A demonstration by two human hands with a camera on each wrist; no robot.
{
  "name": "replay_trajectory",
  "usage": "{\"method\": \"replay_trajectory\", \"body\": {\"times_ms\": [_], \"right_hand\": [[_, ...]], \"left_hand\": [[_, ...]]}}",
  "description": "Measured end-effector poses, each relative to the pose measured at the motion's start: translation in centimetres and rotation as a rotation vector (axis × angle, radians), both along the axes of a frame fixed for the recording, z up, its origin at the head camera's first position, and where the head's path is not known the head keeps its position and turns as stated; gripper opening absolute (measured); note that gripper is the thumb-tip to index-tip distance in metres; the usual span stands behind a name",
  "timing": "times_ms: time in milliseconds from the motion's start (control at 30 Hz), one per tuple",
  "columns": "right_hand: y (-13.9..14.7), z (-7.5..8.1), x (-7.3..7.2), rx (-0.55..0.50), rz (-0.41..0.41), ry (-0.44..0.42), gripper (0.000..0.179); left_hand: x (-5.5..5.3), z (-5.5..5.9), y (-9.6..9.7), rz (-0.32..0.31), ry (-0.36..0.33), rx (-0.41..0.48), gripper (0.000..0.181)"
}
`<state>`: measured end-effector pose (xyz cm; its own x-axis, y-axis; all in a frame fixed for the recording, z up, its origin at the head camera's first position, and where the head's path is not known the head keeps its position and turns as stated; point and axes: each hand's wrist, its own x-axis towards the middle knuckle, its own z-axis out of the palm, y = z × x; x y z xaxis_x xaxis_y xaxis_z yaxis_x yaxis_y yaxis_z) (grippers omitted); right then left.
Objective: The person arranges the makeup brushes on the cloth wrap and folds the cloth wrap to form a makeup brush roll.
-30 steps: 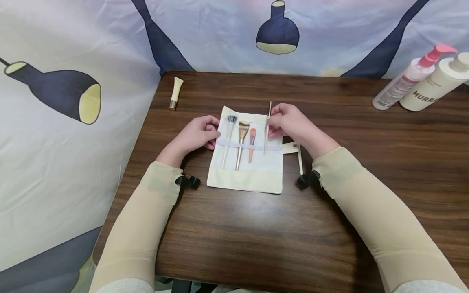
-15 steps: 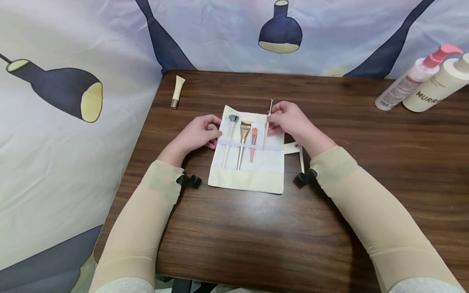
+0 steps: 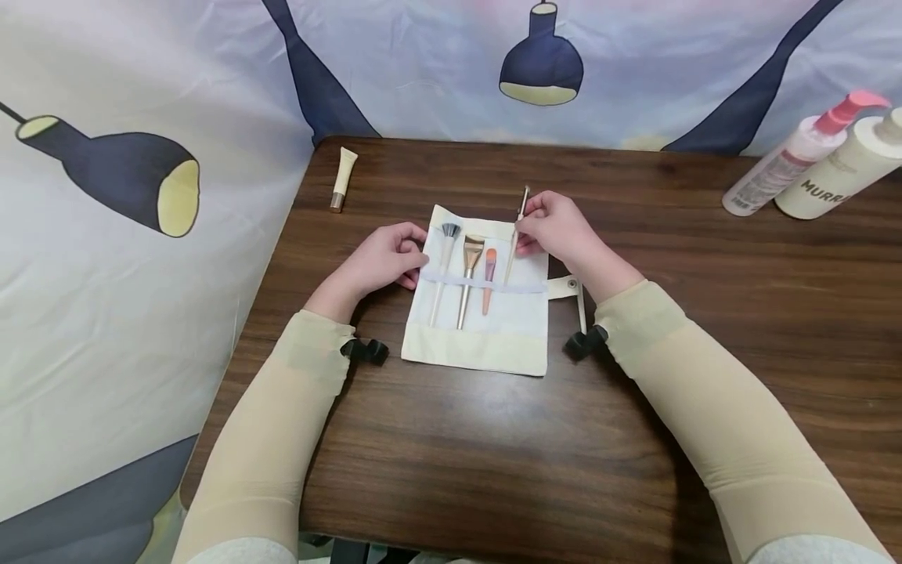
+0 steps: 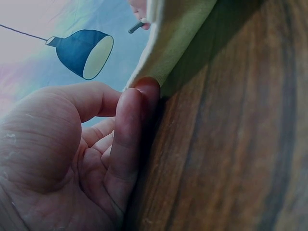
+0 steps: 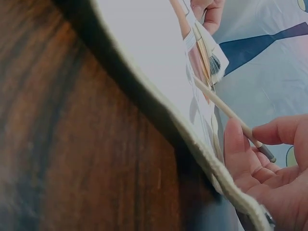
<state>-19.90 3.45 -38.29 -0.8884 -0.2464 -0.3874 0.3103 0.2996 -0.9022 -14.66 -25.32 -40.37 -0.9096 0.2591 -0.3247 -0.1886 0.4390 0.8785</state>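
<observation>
A cream brush roll [image 3: 475,348] lies unfolded on the table, its white inside facing up. Under its elastic band sit a fluffy white-handled makeup brush [image 3: 445,266], a flat gold brush [image 3: 467,286] and a small orange-pink brush [image 3: 488,286]. My right hand [image 3: 560,227] pinches a slender makeup brush [image 5: 221,103] between thumb and fingers at the roll's upper right. That brush leans, dark tip up, with its lower end near the band. At the opposite side my left hand [image 3: 384,254] holds the roll's edge between thumb and finger, seen closely as cream fabric [image 4: 168,43] in the left wrist view.
A cream squeeze tube [image 3: 343,180] lies at the table's back left. Two bottles, a pink-topped pump bottle [image 3: 782,164] and a larger cream bottle [image 3: 838,176], stand at the back right. The roll's snap strap [image 3: 562,287] extends right, beneath my right wrist.
The slender brush has slid a little upward along the roll in my right hand, its lower end now nearer the band. My left hand keeps its place at the edge.
</observation>
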Motion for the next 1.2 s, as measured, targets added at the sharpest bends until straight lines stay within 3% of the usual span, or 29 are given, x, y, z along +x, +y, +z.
{"method": "replay_trajectory", "body": {"times_ms": [300, 600, 1200], "right_hand": [[0.0, 0.0, 0.2, 0.014, 0.049, -0.014, 0.033], [0.1, -0.3, 0.5, 0.016, 0.088, -0.019, 0.018], [-0.2, 0.0, 1.0, 0.064, 0.154, -0.014, 0.016]], "left_hand": [[-0.1, 0.2, 0.1, -0.006, -0.001, 0.007, 0.03], [-0.1, 0.0, 0.2, -0.006, -0.004, 0.0, 0.03], [-0.2, 0.2, 0.0, -0.013, -0.005, 0.014, 0.032]]}}
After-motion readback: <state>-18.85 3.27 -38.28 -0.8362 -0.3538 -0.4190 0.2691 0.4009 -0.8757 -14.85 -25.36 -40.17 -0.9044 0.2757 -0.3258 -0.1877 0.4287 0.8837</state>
